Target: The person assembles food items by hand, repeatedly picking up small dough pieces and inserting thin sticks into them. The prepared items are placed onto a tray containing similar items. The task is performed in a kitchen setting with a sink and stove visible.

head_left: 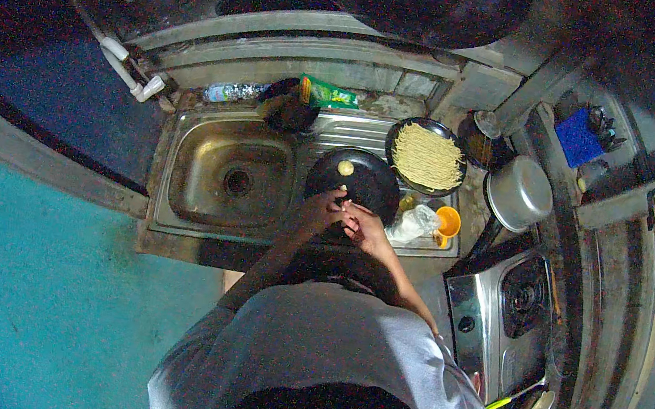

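Both my hands meet over the near part of a black round pan [318, 172] on the sink's drainboard. My left hand [325, 211] is closed, its fingers touching those of my right hand [364, 227]. The right fingers are curled inward with pale smears on the tips. Anything pinched between the hands is too small and hidden to make out. A pale yellow dough ball [345, 168] lies in the pan just beyond my fingers. Behind to the right, a black round tray [391, 148] carries many thin yellowish dough strips [428, 156].
Right of the pan are a white plastic bag [414, 225] and an orange mug [448, 221]. The steel sink basin [210, 156] is at left. Behind it lie a clear bottle [235, 92] and a green packet [330, 93]. A metal pot [519, 193] and gas stove [486, 316] stand at right.
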`<state>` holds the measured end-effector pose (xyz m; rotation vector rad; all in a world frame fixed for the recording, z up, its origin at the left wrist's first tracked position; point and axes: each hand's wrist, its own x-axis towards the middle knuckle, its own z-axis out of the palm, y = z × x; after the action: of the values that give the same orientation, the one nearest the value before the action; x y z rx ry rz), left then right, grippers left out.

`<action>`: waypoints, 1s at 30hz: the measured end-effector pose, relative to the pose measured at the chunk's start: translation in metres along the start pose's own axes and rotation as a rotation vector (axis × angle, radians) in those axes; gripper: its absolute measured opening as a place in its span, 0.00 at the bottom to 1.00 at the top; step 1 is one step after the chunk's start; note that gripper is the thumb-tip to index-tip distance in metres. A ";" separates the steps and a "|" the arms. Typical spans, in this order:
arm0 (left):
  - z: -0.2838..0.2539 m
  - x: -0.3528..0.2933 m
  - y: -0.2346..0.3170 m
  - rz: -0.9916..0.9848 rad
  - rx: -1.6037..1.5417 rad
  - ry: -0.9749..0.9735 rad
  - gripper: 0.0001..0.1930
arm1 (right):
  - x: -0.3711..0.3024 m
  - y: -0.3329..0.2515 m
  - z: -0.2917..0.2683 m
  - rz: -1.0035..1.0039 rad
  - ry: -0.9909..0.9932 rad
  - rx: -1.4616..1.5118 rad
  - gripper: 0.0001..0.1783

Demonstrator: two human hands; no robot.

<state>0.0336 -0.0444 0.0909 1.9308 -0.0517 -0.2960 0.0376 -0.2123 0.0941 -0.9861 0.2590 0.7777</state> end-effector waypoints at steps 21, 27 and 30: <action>0.016 0.019 -0.037 0.079 -0.461 -0.174 0.12 | 0.001 -0.012 0.004 -0.055 0.036 0.245 0.14; 0.021 0.015 -0.051 0.110 -0.147 0.022 0.12 | -0.009 0.005 0.008 -0.007 -0.001 -0.035 0.17; 0.016 0.015 -0.050 0.067 -0.093 -0.146 0.13 | 0.009 0.018 -0.009 -0.120 0.087 0.086 0.16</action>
<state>0.0396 -0.0429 0.0362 1.8087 -0.1954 -0.3870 0.0325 -0.2095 0.0727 -0.9461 0.3037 0.6102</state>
